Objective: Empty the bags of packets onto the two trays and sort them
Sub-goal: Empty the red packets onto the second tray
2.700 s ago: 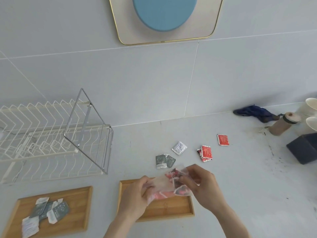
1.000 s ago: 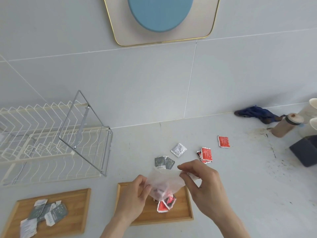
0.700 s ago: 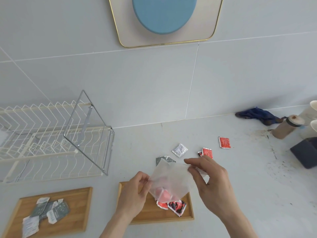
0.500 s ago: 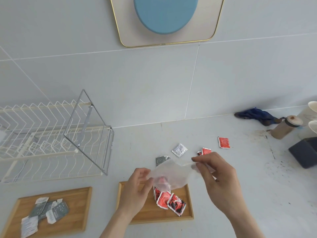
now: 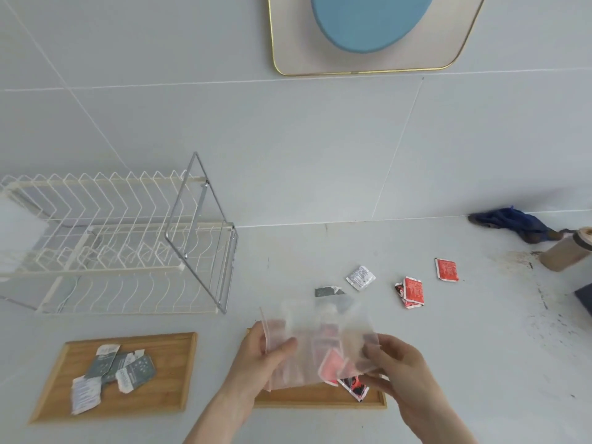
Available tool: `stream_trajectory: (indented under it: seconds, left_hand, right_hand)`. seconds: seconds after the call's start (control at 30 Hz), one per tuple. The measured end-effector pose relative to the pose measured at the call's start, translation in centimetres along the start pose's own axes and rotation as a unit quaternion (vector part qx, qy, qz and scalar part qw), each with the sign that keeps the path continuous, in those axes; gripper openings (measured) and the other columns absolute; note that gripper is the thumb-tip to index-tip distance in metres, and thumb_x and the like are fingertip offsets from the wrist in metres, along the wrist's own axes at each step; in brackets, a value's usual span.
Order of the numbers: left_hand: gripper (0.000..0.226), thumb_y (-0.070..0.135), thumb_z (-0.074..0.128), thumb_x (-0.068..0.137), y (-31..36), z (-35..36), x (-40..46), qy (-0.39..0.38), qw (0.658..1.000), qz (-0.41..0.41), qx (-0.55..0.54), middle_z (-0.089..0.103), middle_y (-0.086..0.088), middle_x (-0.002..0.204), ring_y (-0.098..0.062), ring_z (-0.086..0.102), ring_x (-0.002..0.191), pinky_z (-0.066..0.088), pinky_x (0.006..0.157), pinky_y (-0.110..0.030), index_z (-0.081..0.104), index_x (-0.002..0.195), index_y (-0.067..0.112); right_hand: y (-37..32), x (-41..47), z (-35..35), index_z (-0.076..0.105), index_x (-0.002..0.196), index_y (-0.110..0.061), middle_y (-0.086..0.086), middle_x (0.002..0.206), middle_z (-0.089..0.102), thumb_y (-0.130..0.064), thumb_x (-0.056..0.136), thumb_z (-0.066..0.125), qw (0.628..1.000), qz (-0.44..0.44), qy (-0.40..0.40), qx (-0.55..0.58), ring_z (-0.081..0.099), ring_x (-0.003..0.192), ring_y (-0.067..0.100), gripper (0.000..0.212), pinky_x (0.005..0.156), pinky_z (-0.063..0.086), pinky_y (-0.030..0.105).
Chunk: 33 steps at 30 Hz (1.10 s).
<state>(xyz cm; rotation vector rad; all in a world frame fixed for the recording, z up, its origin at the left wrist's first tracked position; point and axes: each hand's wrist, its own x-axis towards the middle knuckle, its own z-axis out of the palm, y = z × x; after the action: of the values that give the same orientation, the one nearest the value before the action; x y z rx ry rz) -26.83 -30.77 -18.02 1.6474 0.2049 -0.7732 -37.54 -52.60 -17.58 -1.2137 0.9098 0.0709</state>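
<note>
Left hand (image 5: 259, 357): near centre, grip closed on the left edge of the clear bag (image 5: 317, 344), thumb over the front of the film.
Right hand (image 5: 400, 370): near, right of centre, grip pinched on the bag's lower right corner.
Clear bag: held spread between both hands above the right tray (image 5: 320, 399); blurred; red shapes show through the film, and whether they lie inside it or on the tray beneath cannot be told.
Right tray: wooden, on the surface (image 5: 464, 363), largely hidden by the hands and bag; red packets (image 5: 352, 384) lie at its right part, one with a dark print showing below the bag.
Left tray (image 5: 179, 373): wooden, near left, well apart from the right tray; holds grey and white packets (image 5: 115, 373) in a loose overlapping heap.
Grey packet (image 5: 328, 291): on the surface just beyond the bag's top edge, partly covered by it.
White packet (image 5: 361, 277): on the surface, slightly farther and right of the grey one.
Red packet stack (image 5: 411, 292): on the surface, right of the white packet, pieces overlapping.
Single red packet (image 5: 446, 269): farther right, apart from the stack.
Dish rack (image 5: 105, 245): white wire, far left, with a chrome frame leaning at its right end.
Tan cup (image 5: 567, 251): far right edge, tilted.
Blue cloth (image 5: 509, 221): far right, against the wall.
</note>
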Motion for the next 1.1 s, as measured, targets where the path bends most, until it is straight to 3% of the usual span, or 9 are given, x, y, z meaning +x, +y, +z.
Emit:
stream_trajectory:
  seconds: [0.1,0.27,0.4,0.47,0.53,0.63,0.8,0.97,1.1]
  left_hand:
    - [0.040,0.001,0.076,0.081,-0.5,-2.9,-0.3,0.016,1.000,-0.001,0.006,0.078,-0.006,0.102,-0.023,0.075,0.095,0.057,0.068,-0.029,0.064,0.113,0.022]
    - [0.037,0.002,0.073,0.085,-2.2,-8.3,-0.8,0.105,0.994,-0.001,-0.022,0.077,-0.009,0.098,-0.021,0.070,0.079,0.053,0.063,-0.030,0.060,0.114,0.021]
    - [0.038,0.004,0.074,0.085,-3.1,-13.4,-1.9,0.140,0.987,-0.009,-0.085,0.073,-0.009,0.105,-0.024,0.071,0.088,0.051,0.058,-0.026,0.058,0.116,0.018]
    - [0.049,0.009,0.082,0.074,-3.3,-16.4,-2.6,0.145,0.984,-0.012,-0.099,0.074,-0.008,0.106,-0.025,0.072,0.093,0.052,0.062,-0.029,0.060,0.116,0.019]
    - [0.056,0.014,0.082,0.063,-3.7,-19.6,-3.5,0.152,0.983,-0.014,-0.103,0.074,-0.008,0.106,-0.024,0.071,0.089,0.049,0.063,-0.031,0.060,0.114,0.020]
    - [0.050,0.002,0.080,0.074,-4.6,-24.8,-4.5,0.175,0.978,-0.005,-0.116,0.073,-0.012,0.109,-0.023,0.070,0.087,0.048,0.063,-0.029,0.060,0.118,0.017]
    - [0.044,0.008,0.080,0.072,-6.4,-33.3,-5.7,0.251,0.962,0.009,-0.112,0.071,-0.004,0.104,-0.020,0.070,0.089,0.055,0.063,-0.031,0.058,0.107,0.023]
    - [0.044,0.016,0.078,0.078,-8.9,-41.1,-6.1,0.321,0.945,0.001,-0.057,0.071,0.006,0.103,-0.018,0.072,0.088,0.059,0.078,-0.043,0.053,0.111,0.031]
    - [0.046,0.017,0.071,0.084,-10.2,-46.1,-7.0,0.361,0.932,0.004,-0.031,0.066,0.013,0.104,-0.010,0.068,0.089,0.054,0.071,-0.036,0.048,0.122,0.030]
  right_hand:
    - [1.1,0.8,2.2,0.068,0.100,0.001,0.017,0.085,0.067,0.003,0.096,0.059,0.999,0.010,0.010,-0.033,0.068,0.061,0.022,0.010,0.065,0.064,0.040]
    - [2.8,1.7,7.3,0.069,0.098,0.000,0.016,0.078,0.066,0.000,0.094,0.064,0.995,-0.006,0.003,-0.096,0.064,0.058,0.024,0.007,0.052,0.056,0.033]
    - [3.5,1.4,12.6,0.067,0.097,-0.001,0.017,0.080,0.068,0.002,0.094,0.063,0.989,-0.019,-0.023,-0.147,0.065,0.059,0.025,0.006,0.047,0.055,0.031]
    - [3.9,1.0,15.6,0.067,0.094,-0.001,0.015,0.076,0.068,0.003,0.093,0.064,0.986,-0.020,-0.030,-0.164,0.065,0.056,0.023,0.005,0.045,0.055,0.031]
    - [4.6,0.4,18.8,0.067,0.093,-0.001,0.012,0.071,0.068,0.003,0.091,0.067,0.983,-0.017,-0.040,-0.180,0.064,0.051,0.021,0.004,0.045,0.054,0.031]
    - [5.7,-0.6,24.1,0.066,0.092,0.000,0.015,0.072,0.068,0.002,0.090,0.068,0.975,-0.010,-0.066,-0.211,0.064,0.048,0.025,0.004,0.046,0.051,0.031]
    - [7.3,-2.6,33.4,0.066,0.092,-0.009,0.016,0.081,0.068,-0.004,0.089,0.067,0.954,-0.036,-0.073,-0.289,0.067,0.049,0.025,0.006,0.046,0.056,0.035]
    - [8.9,-4.5,42.4,0.063,0.092,-0.021,0.005,0.080,0.068,-0.003,0.088,0.067,0.932,-0.095,-0.056,-0.345,0.071,0.057,0.026,0.019,0.047,0.057,0.034]
    - [10.8,-5.2,48.2,0.064,0.092,-0.030,0.001,0.085,0.072,-0.009,0.085,0.067,0.917,-0.116,-0.064,-0.377,0.073,0.066,0.025,0.022,0.063,0.064,0.044]
